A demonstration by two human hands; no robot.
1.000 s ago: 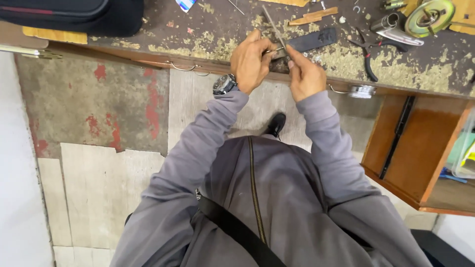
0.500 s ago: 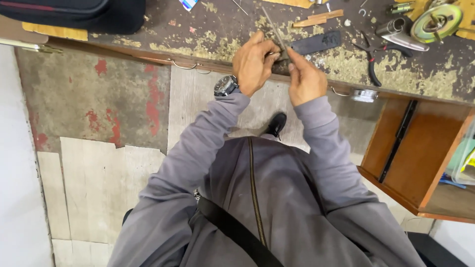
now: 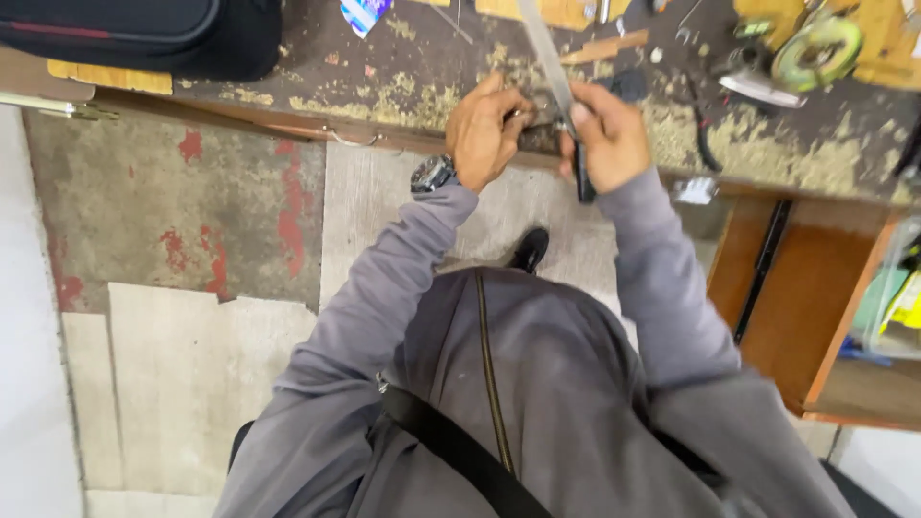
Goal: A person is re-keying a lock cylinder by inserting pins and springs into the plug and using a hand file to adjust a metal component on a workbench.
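Note:
My left hand [image 3: 484, 129], with a wristwatch [image 3: 432, 175] on it, pinches a small metal piece [image 3: 537, 110] at the front edge of the workbench [image 3: 403, 96]. Just to its right, my right hand [image 3: 609, 134] grips the dark handle [image 3: 581, 184] of a long flat metal file [image 3: 542, 48]. The blade runs away from me across the small piece and over the bench. The handle's end sticks out below my fist, past the bench edge. Both hands nearly touch around the piece, most of which is hidden by my fingers.
Sawdust covers the bench. A black bag [image 3: 144, 29] lies at the back left, a green roll [image 3: 820, 53] and dark pliers [image 3: 700, 129] to the right. A wooden shelf unit [image 3: 815, 288] stands under the bench on the right. My black shoe [image 3: 530, 251] rests on the patched floor.
My right hand has drawn the file back toward me, so its handle now pokes out past the bench edge. The left hand stays on the small piece. The view has shifted.

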